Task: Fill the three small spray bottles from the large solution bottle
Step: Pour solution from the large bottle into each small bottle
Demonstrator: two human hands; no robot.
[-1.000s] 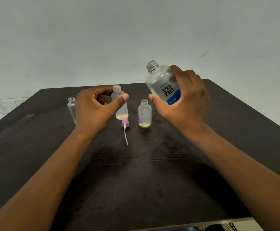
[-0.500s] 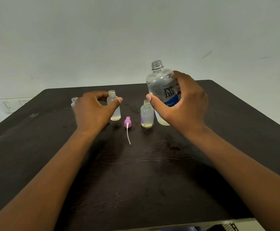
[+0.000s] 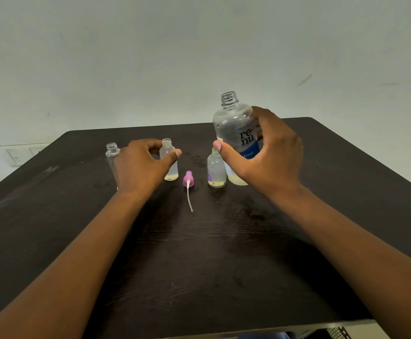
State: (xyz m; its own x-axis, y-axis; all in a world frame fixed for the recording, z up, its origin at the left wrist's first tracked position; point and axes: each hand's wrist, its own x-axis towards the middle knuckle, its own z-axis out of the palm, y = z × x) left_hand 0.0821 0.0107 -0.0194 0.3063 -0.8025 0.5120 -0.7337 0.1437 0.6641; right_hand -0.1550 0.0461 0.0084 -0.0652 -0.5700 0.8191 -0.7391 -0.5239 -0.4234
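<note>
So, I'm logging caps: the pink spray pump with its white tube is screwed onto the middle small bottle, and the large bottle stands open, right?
Not quite. In the head view the pink spray pump with its white tube lies loose on the dark wooden table, between two small clear plastic bottles. The large clear solution bottle does stand open.

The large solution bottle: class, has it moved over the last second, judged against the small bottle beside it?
Yes. The large solution bottle has come down from tilted in the air to upright on the table, just right of the small bottle, right hand around it.
</note>
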